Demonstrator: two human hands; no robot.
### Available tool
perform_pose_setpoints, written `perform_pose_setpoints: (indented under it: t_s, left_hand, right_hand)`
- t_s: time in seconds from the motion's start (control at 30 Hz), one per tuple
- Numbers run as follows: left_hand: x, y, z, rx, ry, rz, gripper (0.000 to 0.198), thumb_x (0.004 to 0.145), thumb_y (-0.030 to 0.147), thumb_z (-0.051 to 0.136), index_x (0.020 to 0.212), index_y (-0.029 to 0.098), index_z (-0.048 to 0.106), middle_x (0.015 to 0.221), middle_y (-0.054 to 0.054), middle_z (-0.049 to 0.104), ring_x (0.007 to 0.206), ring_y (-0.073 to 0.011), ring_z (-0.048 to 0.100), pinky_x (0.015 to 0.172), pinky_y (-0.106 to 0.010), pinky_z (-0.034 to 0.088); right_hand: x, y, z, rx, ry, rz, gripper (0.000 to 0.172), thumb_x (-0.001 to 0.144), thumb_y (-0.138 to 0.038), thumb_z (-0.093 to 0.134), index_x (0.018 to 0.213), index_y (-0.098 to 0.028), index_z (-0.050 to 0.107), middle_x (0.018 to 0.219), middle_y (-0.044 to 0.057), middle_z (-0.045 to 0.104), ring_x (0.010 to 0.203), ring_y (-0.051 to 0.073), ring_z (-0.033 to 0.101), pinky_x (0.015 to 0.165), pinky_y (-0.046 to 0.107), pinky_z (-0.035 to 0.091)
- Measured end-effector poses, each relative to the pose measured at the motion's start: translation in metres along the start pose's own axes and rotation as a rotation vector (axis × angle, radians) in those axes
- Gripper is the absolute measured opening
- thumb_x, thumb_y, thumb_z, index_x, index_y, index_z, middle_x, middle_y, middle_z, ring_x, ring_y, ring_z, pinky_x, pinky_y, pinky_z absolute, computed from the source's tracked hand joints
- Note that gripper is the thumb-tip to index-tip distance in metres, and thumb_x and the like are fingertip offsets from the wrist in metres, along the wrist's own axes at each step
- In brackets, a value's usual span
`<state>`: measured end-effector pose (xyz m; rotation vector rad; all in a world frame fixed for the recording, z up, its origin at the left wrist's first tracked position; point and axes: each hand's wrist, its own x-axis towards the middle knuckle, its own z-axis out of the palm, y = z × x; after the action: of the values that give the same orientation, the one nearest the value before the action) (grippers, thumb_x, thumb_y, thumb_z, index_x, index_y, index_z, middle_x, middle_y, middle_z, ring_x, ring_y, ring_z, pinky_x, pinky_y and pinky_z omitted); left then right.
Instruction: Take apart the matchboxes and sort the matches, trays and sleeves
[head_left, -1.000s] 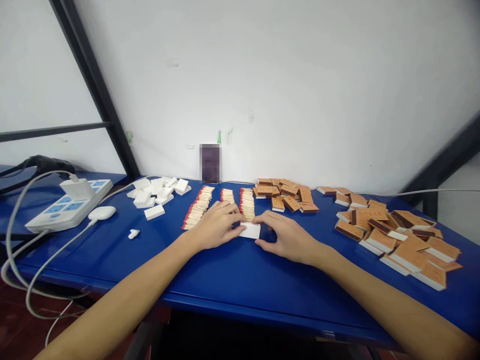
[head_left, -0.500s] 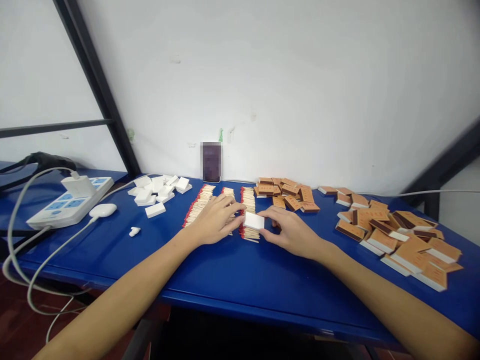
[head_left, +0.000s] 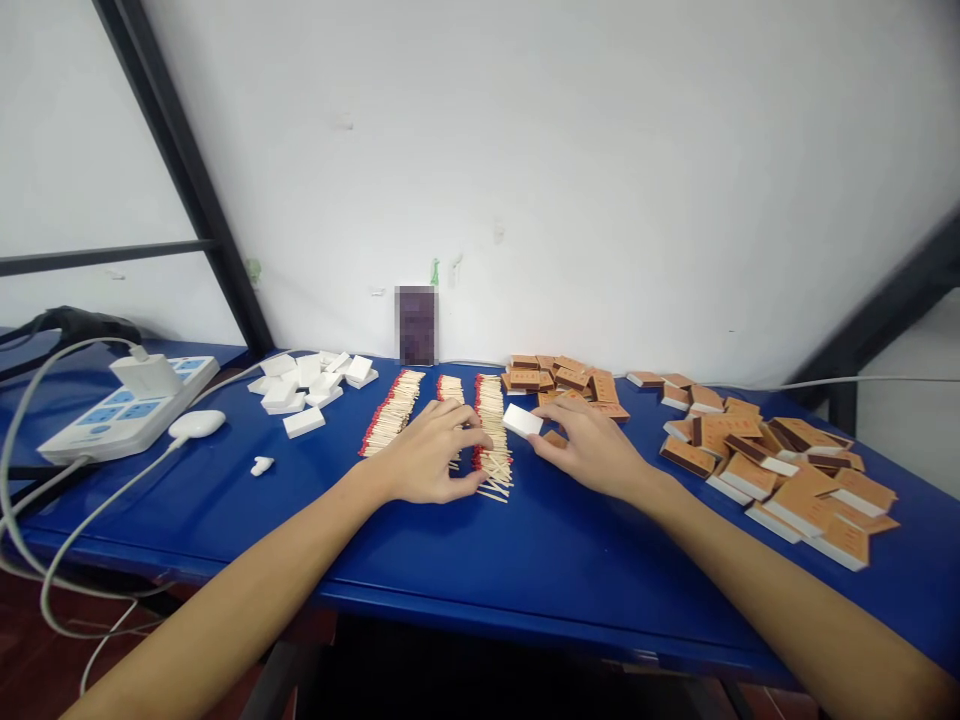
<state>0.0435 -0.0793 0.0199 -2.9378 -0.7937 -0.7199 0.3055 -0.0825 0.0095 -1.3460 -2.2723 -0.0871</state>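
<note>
A slanted white box (head_left: 523, 421) beside red-tipped matches (head_left: 492, 408).

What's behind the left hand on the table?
Behind the left hand is the middle row of matches. Its far end shows beyond the knuckles. The hand covers much of the rest, so I can't tell how many matches are there.

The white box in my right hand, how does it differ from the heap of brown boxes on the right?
The white box looks plain white, while the heap of brown boxes shows printed brown tops. The white box is single; the heap has many pieces. The white box is held by your right hand, while the heap lies on the blue table. Both show white sides.
</note>
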Motion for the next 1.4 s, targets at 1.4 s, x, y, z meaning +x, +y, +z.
perform_pose_setpoints:
  t_s: [1.4]
  left_hand:
    - [0.002, 0.0, 0.009, 0.024, -0.067, 0.013, 0.017, 0.09, 0.033, 0.064, 0.102, 0.021, 0.066, 0.111, -0.008, 0.058, 0.105, -0.0243, 0.052, 0.096, -0.041, 0.04]
  right_hand:
    - [-0.005, -0.02, 0.002, 0.095, -0.083, -0.23, 0.009, 0.086, -0.014, 0.052, 0.082, -0.021, 0.054, 0.082, 0.003, 0.058, 0.074, 0.018, 0.052, 0.069, 0.031, 0.042]
